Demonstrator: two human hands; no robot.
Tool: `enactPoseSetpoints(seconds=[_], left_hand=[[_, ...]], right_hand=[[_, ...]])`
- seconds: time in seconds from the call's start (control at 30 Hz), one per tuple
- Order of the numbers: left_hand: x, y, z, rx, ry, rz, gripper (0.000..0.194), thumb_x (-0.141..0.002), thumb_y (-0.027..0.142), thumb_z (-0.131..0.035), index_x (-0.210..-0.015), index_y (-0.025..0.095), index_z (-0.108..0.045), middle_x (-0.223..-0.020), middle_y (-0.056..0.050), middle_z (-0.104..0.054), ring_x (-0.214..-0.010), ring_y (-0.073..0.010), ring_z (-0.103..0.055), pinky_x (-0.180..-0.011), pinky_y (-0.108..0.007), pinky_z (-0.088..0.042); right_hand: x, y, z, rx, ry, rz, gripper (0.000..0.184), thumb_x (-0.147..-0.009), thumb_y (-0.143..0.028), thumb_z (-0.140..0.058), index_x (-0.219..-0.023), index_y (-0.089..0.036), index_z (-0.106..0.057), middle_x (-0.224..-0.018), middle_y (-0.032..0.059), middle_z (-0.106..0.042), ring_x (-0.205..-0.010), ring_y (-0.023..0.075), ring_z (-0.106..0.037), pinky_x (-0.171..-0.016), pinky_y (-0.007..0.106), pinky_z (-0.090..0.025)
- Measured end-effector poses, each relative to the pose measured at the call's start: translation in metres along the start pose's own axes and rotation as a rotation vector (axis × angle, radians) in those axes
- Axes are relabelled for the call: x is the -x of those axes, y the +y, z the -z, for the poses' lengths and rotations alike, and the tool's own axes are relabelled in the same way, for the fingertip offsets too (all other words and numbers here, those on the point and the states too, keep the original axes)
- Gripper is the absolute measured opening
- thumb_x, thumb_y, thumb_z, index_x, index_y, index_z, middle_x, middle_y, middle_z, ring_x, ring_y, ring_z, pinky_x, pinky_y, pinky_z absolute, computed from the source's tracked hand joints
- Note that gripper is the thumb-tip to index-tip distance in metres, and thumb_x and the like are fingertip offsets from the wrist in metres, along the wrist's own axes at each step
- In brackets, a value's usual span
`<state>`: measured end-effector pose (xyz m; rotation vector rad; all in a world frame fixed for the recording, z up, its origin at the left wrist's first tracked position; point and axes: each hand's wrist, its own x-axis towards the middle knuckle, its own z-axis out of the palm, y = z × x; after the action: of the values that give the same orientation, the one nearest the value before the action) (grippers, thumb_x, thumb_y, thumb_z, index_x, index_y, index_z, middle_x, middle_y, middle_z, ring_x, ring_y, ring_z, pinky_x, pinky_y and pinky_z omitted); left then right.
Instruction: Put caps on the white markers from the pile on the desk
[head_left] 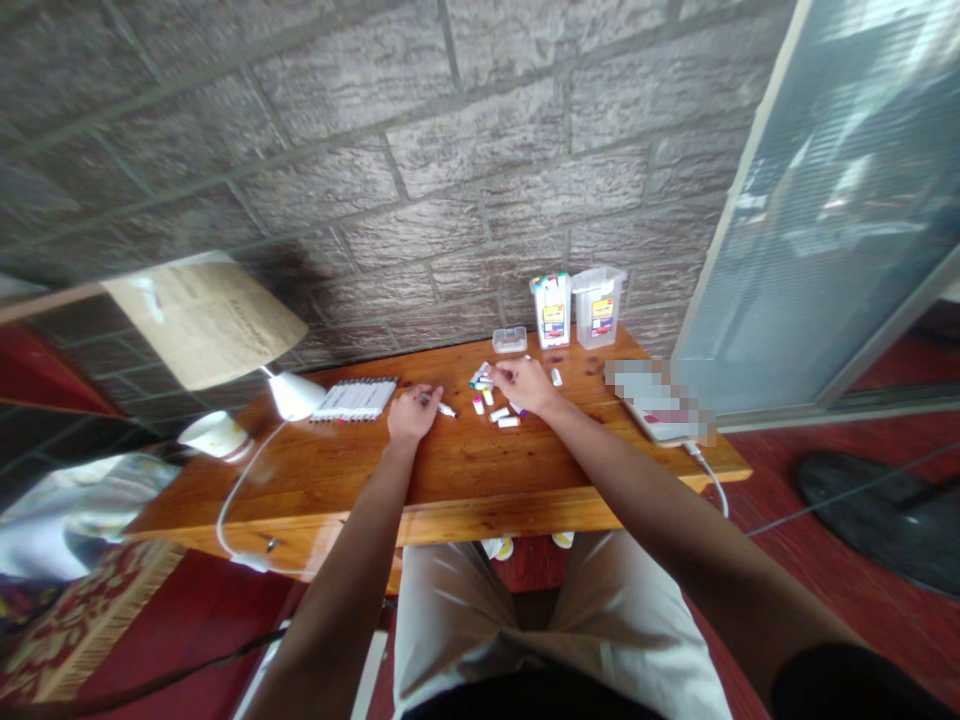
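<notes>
My left hand [415,413] rests over the wooden table, its fingers closed around a white marker [447,410] without a cap, the dark tip pointing right. To its right lies a loose group of short white marker caps with coloured ends, among them a pink-ended cap [478,405] and an orange-ended cap [508,422]. My right hand [525,385] reaches over the back of this group, thumb and finger pinched on a marker cap [480,378]; the fingers partly hide it. A row of capless markers [356,399] lies side by side left of my left hand.
A lamp [294,394] and a paper cup [216,436] stand at the left of the table [450,470]. Against the brick wall are a clear lid [510,340], a box of markers [553,312] and a clear container [598,308]. A cabled, partly blurred device [660,405] lies right.
</notes>
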<state>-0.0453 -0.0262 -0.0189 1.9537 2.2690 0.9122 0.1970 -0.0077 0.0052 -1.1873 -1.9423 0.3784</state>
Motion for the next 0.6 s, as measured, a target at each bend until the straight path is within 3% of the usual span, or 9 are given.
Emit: enactPoseSetpoints(seconds=[0.2, 0.6], left_hand=[[0.0008, 0.003, 0.0015, -0.127, 0.004, 0.073, 0.049, -0.086, 0.068, -0.049, -0.079, 0.025, -0.072, -0.088, -0.007, -0.076, -0.09, -0.0262, -0.07, -0.075, -0.031, -0.05], [0.0017, 0.0029, 0.0035, -0.126, 0.015, 0.01, 0.046, -0.091, 0.06, -0.046, -0.077, 0.024, -0.07, -0.084, -0.006, -0.075, -0.086, -0.0232, -0.069, -0.072, -0.027, -0.046]], right_hand=[[0.0003, 0.0003, -0.0003, -0.016, 0.015, 0.002, 0.044, -0.094, -0.042, -0.051, -0.064, -0.016, -0.068, -0.058, 0.0013, -0.061, -0.057, 0.0113, -0.052, -0.057, 0.025, -0.028], [-0.0004, 0.0021, -0.0023, -0.046, 0.032, -0.004, 0.046, -0.093, -0.045, -0.051, -0.061, -0.016, -0.066, -0.055, 0.0005, -0.058, -0.055, 0.0107, -0.048, -0.055, 0.026, -0.027]])
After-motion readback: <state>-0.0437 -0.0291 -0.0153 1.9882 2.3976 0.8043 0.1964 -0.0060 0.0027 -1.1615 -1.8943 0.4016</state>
